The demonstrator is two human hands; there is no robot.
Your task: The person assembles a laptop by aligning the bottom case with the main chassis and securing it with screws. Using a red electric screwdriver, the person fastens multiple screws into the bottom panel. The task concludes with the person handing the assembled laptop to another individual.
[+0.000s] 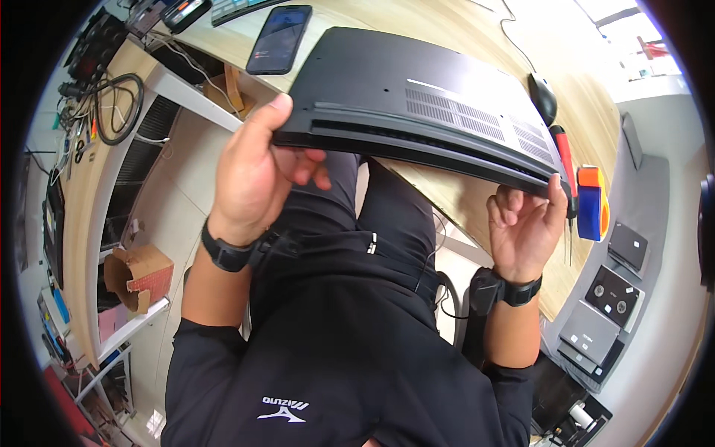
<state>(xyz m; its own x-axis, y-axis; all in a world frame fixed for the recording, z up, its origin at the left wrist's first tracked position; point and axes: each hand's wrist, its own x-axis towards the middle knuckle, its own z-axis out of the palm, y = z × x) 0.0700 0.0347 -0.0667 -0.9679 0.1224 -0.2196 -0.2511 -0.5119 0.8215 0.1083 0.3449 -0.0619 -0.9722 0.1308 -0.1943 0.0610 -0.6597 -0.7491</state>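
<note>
A black laptop (372, 78) is upside down, its vented underside facing up and its long vent edge toward me. My left hand (257, 164) grips its left corner, thumb on top and fingers beneath. At the right corner my right hand (527, 223) is closed on the same laptop, thumb against the edge and fingers curled below. The near edge is raised over my lap; whether the far edge rests on the desk I cannot tell. Just beyond the right corner lies a red-handled screwdriver (563, 153), partly hidden by the laptop.
Wooden desk (477, 30) holds a phone (279, 41) at the left, a black mouse (542, 98) at the right, and orange and blue tape rolls (589, 205). Several laptops (592, 331) lie on a grey surface at far right. A cardboard box (140, 276) stands on a left shelf.
</note>
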